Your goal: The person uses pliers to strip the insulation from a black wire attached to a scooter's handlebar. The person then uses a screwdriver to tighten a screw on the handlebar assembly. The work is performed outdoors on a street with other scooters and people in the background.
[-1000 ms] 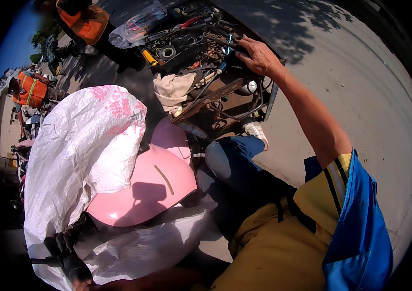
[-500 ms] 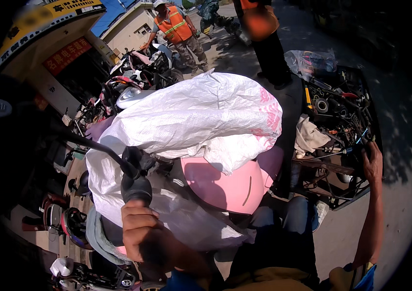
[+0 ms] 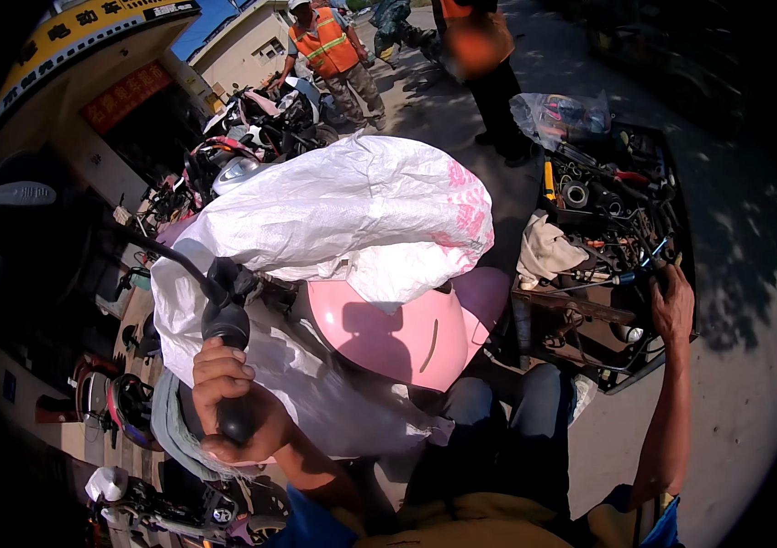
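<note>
Head view: L hand (image 3: 256, 409) wrapped round grip (image 3: 226, 324), prob. for steadying; R hand (image 3: 673, 303) at toolbox (image 3: 589, 307) edge (can't tell if gripping).

"What colour is the handlebar grip (image 3: 226, 326) on the near left?"
"Black. The woven sack (image 3: 343, 210) beyond it is white, with a pinkish-red print (image 3: 468, 219) toward its right end."
"And the scooter panel (image 3: 384, 340)?"
"Plain pale pink, with one dark slit (image 3: 429, 345)."
"The toolbox (image 3: 585, 306) on the right?"
"Rusty brown along its near edge. Inside: a yellow handle (image 3: 549, 180), a cream cloth (image 3: 548, 251), a blue-handled screwdriver (image 3: 624, 278), a red handle (image 3: 632, 176) farther back."
"Far off?"
"An orange vest (image 3: 329, 53) striped yellow-green, mottled tan trousers (image 3: 352, 96), and on the left a red banner (image 3: 128, 97)."
</note>
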A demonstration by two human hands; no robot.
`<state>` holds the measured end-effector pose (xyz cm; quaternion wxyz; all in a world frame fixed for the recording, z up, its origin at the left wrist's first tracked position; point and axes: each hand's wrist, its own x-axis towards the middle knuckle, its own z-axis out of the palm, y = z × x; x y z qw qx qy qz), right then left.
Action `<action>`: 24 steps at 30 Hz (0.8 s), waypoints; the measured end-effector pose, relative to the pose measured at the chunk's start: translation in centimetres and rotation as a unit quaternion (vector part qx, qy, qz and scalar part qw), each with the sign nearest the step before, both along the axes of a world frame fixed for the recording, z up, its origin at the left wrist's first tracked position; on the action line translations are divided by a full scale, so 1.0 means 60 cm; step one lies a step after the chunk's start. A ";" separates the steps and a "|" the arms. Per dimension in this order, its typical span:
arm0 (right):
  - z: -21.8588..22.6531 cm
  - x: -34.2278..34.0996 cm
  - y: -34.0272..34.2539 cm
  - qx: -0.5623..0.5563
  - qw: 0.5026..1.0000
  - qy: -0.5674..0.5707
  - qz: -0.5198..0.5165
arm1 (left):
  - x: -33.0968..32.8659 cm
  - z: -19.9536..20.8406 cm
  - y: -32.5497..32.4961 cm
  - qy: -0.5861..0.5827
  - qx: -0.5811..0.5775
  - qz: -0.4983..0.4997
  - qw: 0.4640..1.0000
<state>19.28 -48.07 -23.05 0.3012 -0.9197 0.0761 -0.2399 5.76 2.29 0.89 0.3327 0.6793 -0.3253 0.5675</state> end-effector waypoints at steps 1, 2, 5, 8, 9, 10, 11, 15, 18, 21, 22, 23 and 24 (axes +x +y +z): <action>0.004 -0.004 -0.002 -0.005 1.000 -0.002 -0.004 | 0.000 -0.014 -0.004 -0.032 -0.060 0.070 0.995; 0.011 0.009 0.008 -0.002 1.000 -0.014 0.015 | -0.011 -0.018 -0.030 -0.075 -0.118 0.155 0.978; 0.012 -0.003 -0.002 0.005 1.000 -0.013 0.000 | -0.007 -0.077 -0.049 -0.142 -0.169 0.262 0.939; 0.021 0.005 0.007 0.016 1.000 0.006 0.013 | -0.090 -0.233 -0.038 0.072 -0.185 0.292 0.936; 0.023 -0.003 0.010 0.015 1.000 0.008 0.000 | -0.105 -0.289 -0.046 0.202 -0.106 0.276 0.934; 0.020 -0.006 0.006 0.013 1.000 0.000 -0.003 | -0.123 -0.344 -0.061 0.324 -0.018 0.259 0.910; 0.011 -0.012 -0.001 0.012 1.000 -0.006 -0.008 | -0.141 -0.391 -0.074 0.437 0.074 0.200 0.874; 0.000 0.001 0.001 0.007 1.000 -0.005 -0.001 | -0.243 -0.644 -0.036 0.561 0.134 0.224 0.785; 0.002 -0.006 -0.004 0.006 1.000 -0.005 -0.013 | -0.239 -0.657 -0.037 0.650 0.128 0.234 0.711; -0.003 -0.004 -0.006 0.005 1.000 -0.009 -0.014 | -0.182 -0.614 -0.058 0.727 0.100 0.194 0.651; -0.005 -0.002 -0.009 0.004 1.000 -0.004 -0.016 | -0.170 -0.612 -0.059 0.748 0.093 0.176 0.633; -0.005 0.008 -0.003 0.004 1.000 -0.005 -0.004 | -0.166 -0.643 -0.052 0.731 0.050 0.172 0.659; -0.017 -0.006 -0.018 0.003 1.000 0.002 -0.022 | -0.145 -0.681 -0.043 0.716 0.026 0.155 0.680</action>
